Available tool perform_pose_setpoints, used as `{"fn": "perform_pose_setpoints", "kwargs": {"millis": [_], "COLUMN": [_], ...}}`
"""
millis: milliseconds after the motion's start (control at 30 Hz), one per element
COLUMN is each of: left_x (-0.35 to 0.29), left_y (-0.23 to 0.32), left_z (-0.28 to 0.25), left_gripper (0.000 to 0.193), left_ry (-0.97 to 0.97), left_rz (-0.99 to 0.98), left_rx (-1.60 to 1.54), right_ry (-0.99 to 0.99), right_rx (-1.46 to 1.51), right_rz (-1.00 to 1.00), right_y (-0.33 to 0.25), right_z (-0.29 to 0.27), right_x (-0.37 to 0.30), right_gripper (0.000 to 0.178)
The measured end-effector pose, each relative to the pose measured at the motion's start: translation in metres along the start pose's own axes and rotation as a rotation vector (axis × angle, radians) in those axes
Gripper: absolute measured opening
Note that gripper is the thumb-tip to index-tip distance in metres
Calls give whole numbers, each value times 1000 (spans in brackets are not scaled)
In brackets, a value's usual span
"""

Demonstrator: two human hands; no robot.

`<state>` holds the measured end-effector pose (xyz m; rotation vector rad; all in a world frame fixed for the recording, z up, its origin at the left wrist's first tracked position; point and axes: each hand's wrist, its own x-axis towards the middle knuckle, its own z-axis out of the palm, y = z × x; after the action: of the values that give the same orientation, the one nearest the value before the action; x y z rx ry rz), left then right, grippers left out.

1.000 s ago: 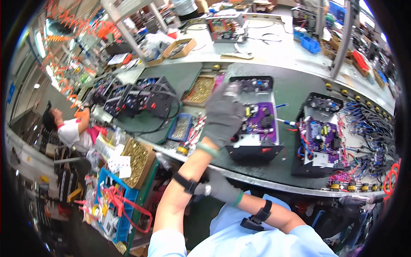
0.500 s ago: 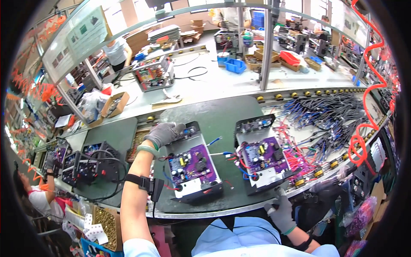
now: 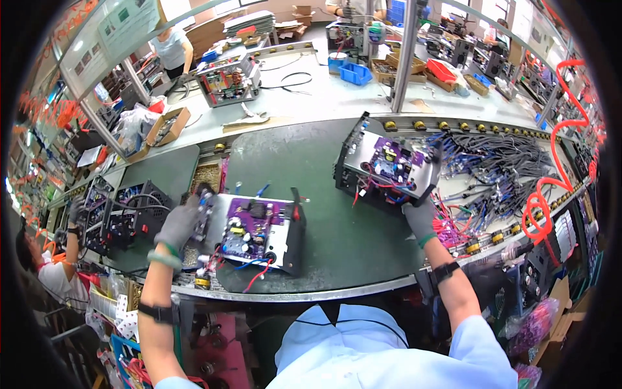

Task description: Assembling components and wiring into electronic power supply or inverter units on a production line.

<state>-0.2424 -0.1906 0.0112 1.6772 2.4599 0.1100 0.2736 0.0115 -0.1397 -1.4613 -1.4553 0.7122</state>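
Observation:
My left hand [image 3: 177, 228], in a grey glove, is closed on the black panel at the left end of an open metal chassis [image 3: 282, 249]. A purple circuit board [image 3: 249, 227] with loose red and blue wires lies inside it. To the right, a second open chassis [image 3: 350, 178] stands tilted at the far side of the green mat, with its own purple circuit board [image 3: 392, 157]. At its near right corner my gloved right hand [image 3: 420, 220] grips the edge; the chassis partly hides my fingertips.
The green mat [image 3: 324, 259] lies on a roller line. A heap of grey and blue cables [image 3: 499, 168] lies at the right, near a coiled red hose [image 3: 534, 211]. At the left are black units [image 3: 126, 223] and another person's arm [image 3: 72, 243]. A metal post [image 3: 403, 71] rises behind.
The left chassis has slid left and turned under my left hand. My right hand has come up from the table edge and taken hold of the right chassis, now farther off, turned and tilted.

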Motion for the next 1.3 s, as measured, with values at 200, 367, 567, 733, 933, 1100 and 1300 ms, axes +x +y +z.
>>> {"fn": "perform_pose_setpoints", "kwargs": {"millis": [200,367,567,733,933,1100,1300], "left_x": [-85,-86,-86,-85,-69,-62,-54], "left_y": [-43,-94,-92,-43,47,111,126], "left_z": [58,156,192,208,226,196,192], "left_gripper": [33,32,25,37,49,65,52], "left_ry": [155,181,316,200,-49,-112,131], "left_rz": [19,-165,125,126,-193,-182,-366], "left_rx": [-1560,-410,-193,-186,-1504,-2184,-2133], "right_ry": [-300,-277,-338,-194,118,-218,-482], "right_rx": [-4,-108,-27,-237,224,81,-116], "right_rz": [104,-71,-62,26,128,-132,65], "right_y": [10,12,18,44,74,25,-17], "right_z": [-30,-35,-49,-79,-100,-49,51], "right_x": [11,8,11,30,-2,-110,-145], "right_gripper": [52,52,32,52,45,51,43]}}
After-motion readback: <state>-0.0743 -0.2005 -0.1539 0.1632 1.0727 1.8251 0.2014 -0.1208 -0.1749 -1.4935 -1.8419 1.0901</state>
